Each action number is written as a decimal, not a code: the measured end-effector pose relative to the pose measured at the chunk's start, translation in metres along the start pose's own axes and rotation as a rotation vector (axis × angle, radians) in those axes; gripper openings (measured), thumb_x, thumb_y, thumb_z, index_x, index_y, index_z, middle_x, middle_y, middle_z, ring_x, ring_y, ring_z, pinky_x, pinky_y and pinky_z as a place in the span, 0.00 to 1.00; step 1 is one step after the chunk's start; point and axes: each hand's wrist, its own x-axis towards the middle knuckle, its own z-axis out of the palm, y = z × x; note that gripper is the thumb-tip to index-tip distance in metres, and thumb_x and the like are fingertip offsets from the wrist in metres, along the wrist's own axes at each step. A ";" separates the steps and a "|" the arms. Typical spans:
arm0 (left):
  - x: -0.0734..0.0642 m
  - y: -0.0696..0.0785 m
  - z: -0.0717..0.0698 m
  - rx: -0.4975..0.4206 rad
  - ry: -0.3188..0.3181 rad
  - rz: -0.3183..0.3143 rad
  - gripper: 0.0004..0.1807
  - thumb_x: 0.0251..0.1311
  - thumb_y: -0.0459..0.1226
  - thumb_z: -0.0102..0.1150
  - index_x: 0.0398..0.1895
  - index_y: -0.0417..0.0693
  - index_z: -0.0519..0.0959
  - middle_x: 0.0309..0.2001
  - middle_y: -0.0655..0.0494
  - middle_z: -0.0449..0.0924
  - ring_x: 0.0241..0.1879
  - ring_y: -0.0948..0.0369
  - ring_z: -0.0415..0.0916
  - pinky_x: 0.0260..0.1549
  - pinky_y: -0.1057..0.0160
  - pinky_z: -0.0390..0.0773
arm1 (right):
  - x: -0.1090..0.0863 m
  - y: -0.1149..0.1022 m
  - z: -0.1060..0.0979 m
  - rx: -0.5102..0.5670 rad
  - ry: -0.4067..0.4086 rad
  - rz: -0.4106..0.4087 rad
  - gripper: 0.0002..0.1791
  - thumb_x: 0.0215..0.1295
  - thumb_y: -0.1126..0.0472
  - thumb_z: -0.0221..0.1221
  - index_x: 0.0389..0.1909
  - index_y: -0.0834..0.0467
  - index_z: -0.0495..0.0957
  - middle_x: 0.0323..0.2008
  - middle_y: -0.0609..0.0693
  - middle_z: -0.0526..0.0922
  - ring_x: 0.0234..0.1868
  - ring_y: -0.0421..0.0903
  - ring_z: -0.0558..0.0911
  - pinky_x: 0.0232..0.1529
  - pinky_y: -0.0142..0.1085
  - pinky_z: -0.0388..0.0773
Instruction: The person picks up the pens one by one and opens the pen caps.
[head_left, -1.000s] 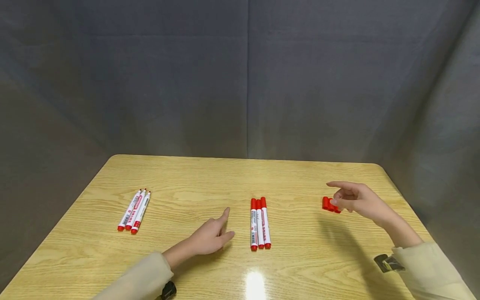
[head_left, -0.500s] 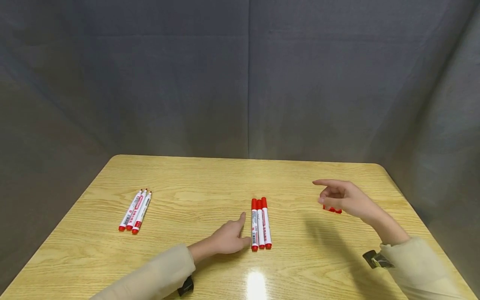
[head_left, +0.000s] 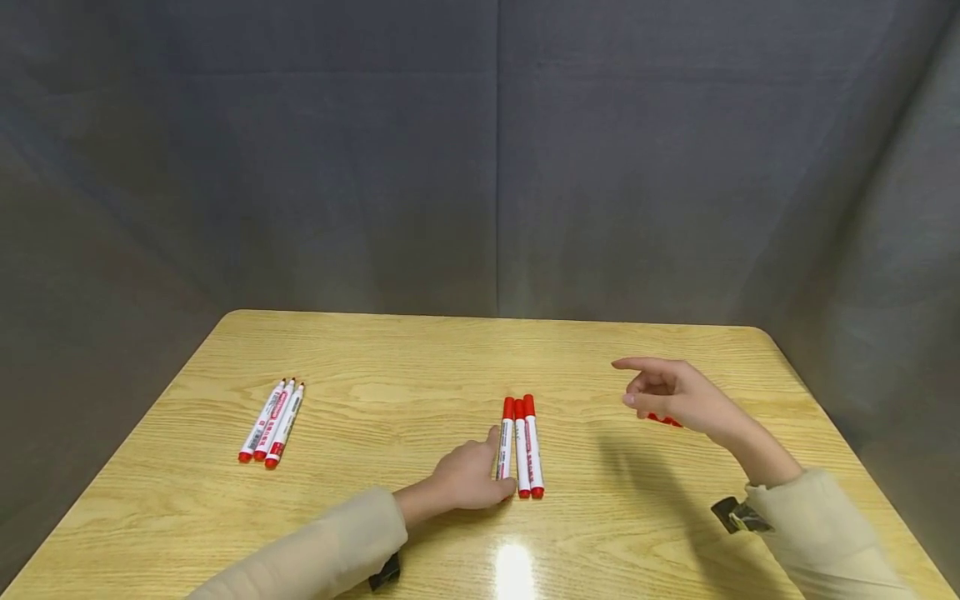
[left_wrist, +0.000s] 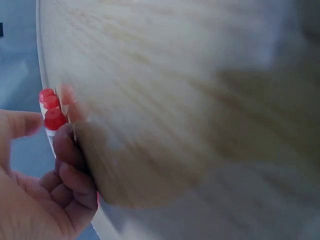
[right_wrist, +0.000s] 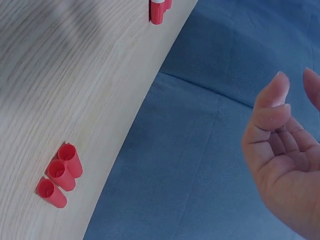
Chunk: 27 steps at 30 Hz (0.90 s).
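Note:
Three capped red-and-white markers lie in the middle of the table. My left hand [head_left: 471, 475] pinches the leftmost capped marker [head_left: 506, 435], thumb across its lower end and index finger along its left side. That marker is slanted a little away from the other two capped markers [head_left: 533, 454]. In the left wrist view the red marker ends [left_wrist: 54, 119] show between the thumb and the curled fingers. My right hand [head_left: 675, 396] hovers over the right side with fingers loosely bent, holding nothing. Behind it, partly hidden, are red caps [head_left: 666, 421]; the right wrist view shows three loose caps [right_wrist: 61, 174] side by side.
Three uncapped markers [head_left: 273, 423] lie together on the left of the wooden table [head_left: 375, 358], tips pointing away. A dark grey curtain [head_left: 495, 167] hangs behind the table and along both sides.
My left hand has moved right to the capped markers and taken hold of the leftmost one, whose lower end has shifted left. My right hand has drifted left, past the caps.

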 end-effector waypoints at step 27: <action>-0.007 0.013 -0.010 -0.102 0.167 0.196 0.43 0.46 0.32 0.51 0.68 0.30 0.48 0.10 0.65 0.60 0.08 0.73 0.53 0.05 0.75 0.56 | 0.033 0.016 0.040 0.070 -0.040 0.012 0.28 0.62 0.62 0.57 0.61 0.67 0.64 0.31 0.54 0.78 0.27 0.49 0.78 0.25 0.36 0.73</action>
